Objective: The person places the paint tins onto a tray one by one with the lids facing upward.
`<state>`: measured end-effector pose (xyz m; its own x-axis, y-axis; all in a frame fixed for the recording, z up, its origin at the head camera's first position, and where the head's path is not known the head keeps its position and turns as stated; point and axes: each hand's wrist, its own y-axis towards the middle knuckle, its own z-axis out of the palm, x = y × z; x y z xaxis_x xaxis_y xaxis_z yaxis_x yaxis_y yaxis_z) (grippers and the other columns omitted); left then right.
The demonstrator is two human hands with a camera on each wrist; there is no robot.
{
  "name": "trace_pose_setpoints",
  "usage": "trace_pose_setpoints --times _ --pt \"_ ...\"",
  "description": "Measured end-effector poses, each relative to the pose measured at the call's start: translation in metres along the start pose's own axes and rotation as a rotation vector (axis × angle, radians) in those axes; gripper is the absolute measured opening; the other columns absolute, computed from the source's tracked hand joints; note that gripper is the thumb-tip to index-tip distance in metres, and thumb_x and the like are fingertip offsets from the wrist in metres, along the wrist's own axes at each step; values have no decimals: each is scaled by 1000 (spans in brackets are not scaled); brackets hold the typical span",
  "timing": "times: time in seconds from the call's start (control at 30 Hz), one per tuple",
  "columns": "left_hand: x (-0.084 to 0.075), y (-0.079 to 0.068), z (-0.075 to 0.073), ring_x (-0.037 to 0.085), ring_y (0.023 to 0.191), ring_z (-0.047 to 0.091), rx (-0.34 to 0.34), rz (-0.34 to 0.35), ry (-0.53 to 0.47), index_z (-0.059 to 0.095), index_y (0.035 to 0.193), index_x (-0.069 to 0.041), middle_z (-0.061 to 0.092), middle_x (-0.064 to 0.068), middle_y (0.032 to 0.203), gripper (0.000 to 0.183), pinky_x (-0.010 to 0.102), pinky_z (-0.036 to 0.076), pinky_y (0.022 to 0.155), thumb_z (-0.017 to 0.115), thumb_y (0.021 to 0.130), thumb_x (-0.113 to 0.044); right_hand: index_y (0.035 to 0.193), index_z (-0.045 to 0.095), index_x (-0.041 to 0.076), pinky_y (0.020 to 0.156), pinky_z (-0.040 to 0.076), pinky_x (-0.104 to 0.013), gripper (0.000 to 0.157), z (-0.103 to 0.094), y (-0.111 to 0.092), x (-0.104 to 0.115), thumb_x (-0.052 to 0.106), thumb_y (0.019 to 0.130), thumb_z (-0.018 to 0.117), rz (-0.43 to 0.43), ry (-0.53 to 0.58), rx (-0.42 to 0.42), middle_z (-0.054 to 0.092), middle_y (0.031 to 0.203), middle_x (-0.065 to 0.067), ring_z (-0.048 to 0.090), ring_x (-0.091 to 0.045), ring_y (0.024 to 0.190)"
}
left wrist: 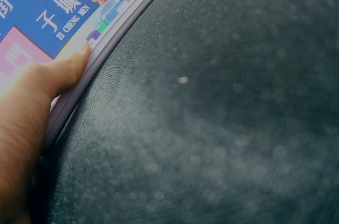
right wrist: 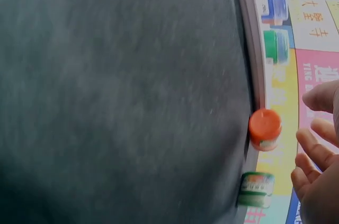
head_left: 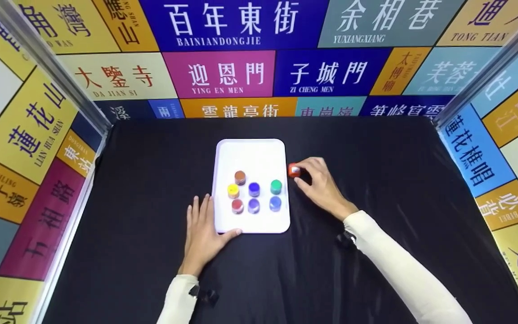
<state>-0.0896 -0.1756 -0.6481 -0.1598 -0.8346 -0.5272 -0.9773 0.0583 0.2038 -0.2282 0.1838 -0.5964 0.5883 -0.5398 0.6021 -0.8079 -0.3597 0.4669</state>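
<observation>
My left hand (head_left: 204,238) lies at the near left corner of a white tray (head_left: 250,153), its straight fingers along the left side and thumb (left wrist: 71,70) on the near edge. Small paint jars stand on the tray, among them a brown jar (head_left: 240,177), a yellow jar (head_left: 233,191) and a green-lidded jar (head_left: 276,186). Just beyond the tray's right edge sits an orange jar (right wrist: 265,130), its lid facing the right wrist camera. My right hand (head_left: 319,182) hovers over it, thumb and fingers spread apart, with a gap to the jar in the right wrist view.
Another green jar (right wrist: 256,189) lies near the orange one, hidden by my right hand in the head view. Black cloth (head_left: 151,180) covers the table. Patterned walls with large characters (head_left: 232,27) enclose the back and sides, with metal posts (head_left: 479,67) at the corners.
</observation>
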Motion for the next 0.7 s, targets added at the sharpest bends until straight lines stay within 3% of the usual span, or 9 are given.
trace_pose_setpoints --times 0.17,0.37,0.7 --pt "0 0 0 47 169 10 3 -4 -4 30 172 -1 31 22 178 128 59 2 137 80 83 -78 127 74 -6 113 45 -51 38 -6 -2 -11 0 91 85 28 -28 -32 71 125 -19 56 -42 127" --pt "-1 0 -1 47 169 11 -5 -2 -10 31 172 -1 32 22 178 128 60 3 137 81 82 -78 128 73 -6 113 45 -51 41 -10 -4 -20 -1 89 86 80 -35 -13 68 129 -22 55 -43 127" --pt "0 0 0 46 169 10 10 -18 4 30 173 -2 30 20 179 129 57 1 138 80 82 -79 127 74 -6 113 45 -55 42 -14 1 -35 -3 88 86 80 -49 -6 68 130 -24 55 -45 127"
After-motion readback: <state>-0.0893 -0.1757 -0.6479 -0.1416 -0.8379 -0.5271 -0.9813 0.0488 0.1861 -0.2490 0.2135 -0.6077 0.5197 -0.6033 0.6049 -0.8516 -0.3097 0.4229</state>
